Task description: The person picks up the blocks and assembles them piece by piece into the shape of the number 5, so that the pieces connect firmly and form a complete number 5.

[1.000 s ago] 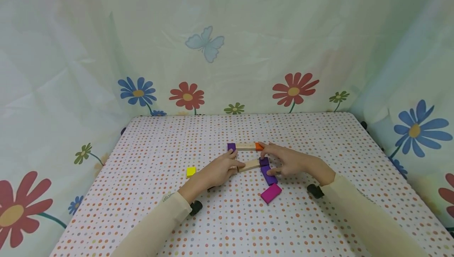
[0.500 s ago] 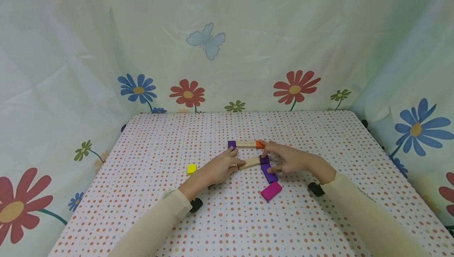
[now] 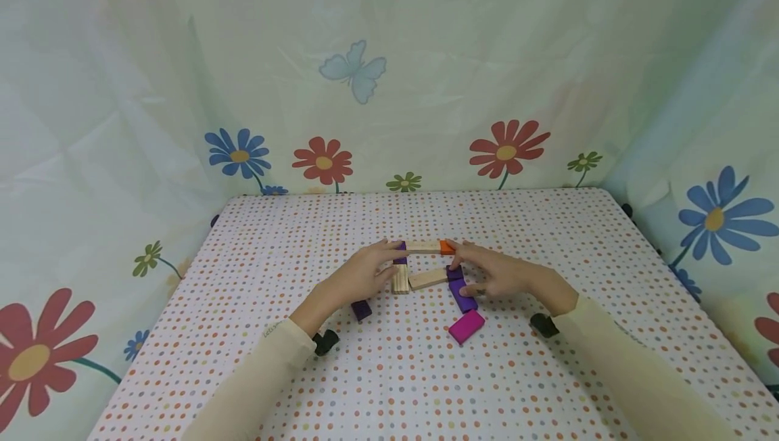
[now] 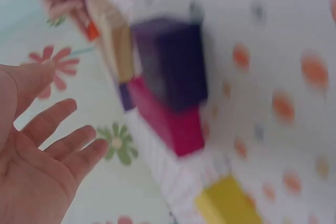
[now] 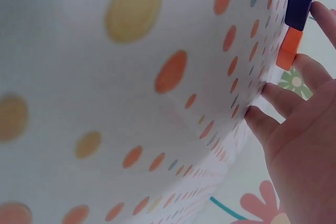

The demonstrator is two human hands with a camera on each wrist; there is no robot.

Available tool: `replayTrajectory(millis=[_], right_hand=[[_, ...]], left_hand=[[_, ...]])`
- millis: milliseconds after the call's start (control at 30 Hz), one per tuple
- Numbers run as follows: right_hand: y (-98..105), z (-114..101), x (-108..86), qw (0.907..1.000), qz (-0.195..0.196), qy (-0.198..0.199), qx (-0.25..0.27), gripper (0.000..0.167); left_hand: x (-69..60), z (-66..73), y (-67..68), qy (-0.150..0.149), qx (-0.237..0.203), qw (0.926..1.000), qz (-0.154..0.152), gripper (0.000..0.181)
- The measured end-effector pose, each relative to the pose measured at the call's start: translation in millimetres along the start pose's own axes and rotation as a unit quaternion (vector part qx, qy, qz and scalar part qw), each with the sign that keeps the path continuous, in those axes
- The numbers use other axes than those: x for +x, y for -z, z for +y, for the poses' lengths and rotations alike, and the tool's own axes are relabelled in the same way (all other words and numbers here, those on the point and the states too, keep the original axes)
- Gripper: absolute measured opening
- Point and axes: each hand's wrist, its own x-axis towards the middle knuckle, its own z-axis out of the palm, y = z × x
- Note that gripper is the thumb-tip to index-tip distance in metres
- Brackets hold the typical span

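Note:
My left hand (image 3: 359,275) hovers with spread fingers over the left end of a block outline; in the left wrist view its fingers hold nothing. Beneath its fingertips lie a purple block (image 3: 399,260) and a plain wooden block (image 3: 399,280). My right hand (image 3: 496,272) rests its fingers at the orange block (image 3: 447,247), the dark purple block (image 3: 454,273) and a purple block (image 3: 461,295). Two more wooden pieces, a back one (image 3: 422,247) and a front one (image 3: 428,279), span between the sides. In the right wrist view, the other fingertips touch the tablecloth.
A magenta block (image 3: 466,327) lies in front of the right side. Near my left wrist is a dark purple block (image 3: 362,310), with magenta (image 4: 173,127) against it in the left wrist view. A yellow block (image 4: 228,203) shows only there. The dotted tablecloth (image 3: 389,387) reaches a floral curtain.
My left hand has lifted off the blocks and shifted left, uncovering the left wooden block and the dark purple block, while hiding the yellow one. My right hand stays in place.

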Motion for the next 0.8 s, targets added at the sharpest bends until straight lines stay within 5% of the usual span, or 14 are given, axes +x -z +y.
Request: replayTrajectory(millis=[167,400,600,800], right_hand=[[-1.0,-0.5,1.0,0.9999,0.003,0.005,-0.008,0.034],[-1.1,-0.9,-1.2,0.9998,0.007,-0.003,-0.017,0.032],[-1.4,0.6,-1.5,0.9998,0.006,-0.005,-0.02,0.033],[-2.0,1.9,1.3,0.9998,0.007,0.012,-0.013,0.034]], left_hand=[[-15.4,-11.3,24.1,0.037,-0.012,0.9992,0.012,0.043],[-42.6,-28.3,44.3,0.104,0.01,0.9937,-0.04,0.041],[-59.2,-34.1,47.2,0.141,0.012,0.9865,-0.082,0.048],[-66.1,-41.7,38.6,0.163,0.014,0.9837,-0.074,0.049]])
